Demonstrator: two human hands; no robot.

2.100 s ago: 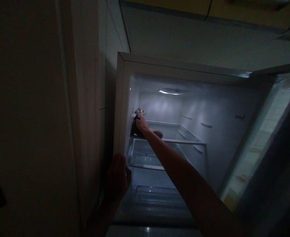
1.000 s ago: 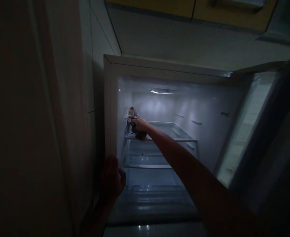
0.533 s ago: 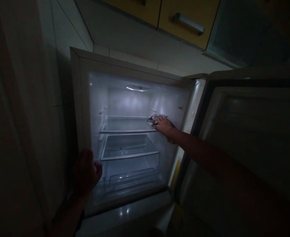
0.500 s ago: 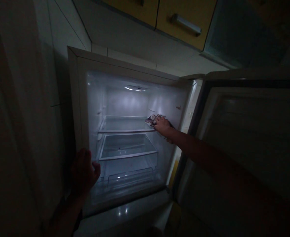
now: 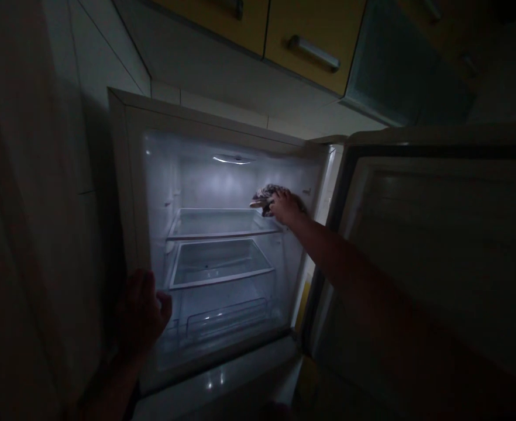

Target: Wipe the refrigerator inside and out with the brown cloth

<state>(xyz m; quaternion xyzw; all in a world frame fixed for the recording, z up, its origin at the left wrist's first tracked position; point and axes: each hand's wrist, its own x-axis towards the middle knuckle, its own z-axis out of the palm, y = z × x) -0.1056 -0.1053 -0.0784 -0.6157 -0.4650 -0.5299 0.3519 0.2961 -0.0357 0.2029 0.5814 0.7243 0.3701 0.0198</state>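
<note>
A patterned dark-and-light cloth [image 5: 263, 199] is bunched under my right hand [image 5: 286, 207], whose fingers are closed on it. That hand reaches into the lit fridge, just above the right end of the upper glass shelf [image 5: 212, 223], near the inner right wall [image 5: 284, 175]. Low on the left, my left hand [image 5: 140, 310] is in deep shadow at the front left edge of the fridge [image 5: 137, 234]. Its thumb stands apart from the fingers, and nothing shows in it.
Below the upper shelf are a lower glass shelf [image 5: 220, 262] and a clear drawer [image 5: 227, 318]. The fridge door [image 5: 425, 245] stands wide on the right, behind my forearm. Yellow cabinets [image 5: 315, 35] hang overhead; a tiled wall [image 5: 95, 70] rises at left.
My right hand has lifted the cloth a little, from shelf level to just above it along the right wall. My left hand stays by the fridge edge. The whole view has shifted slightly.
</note>
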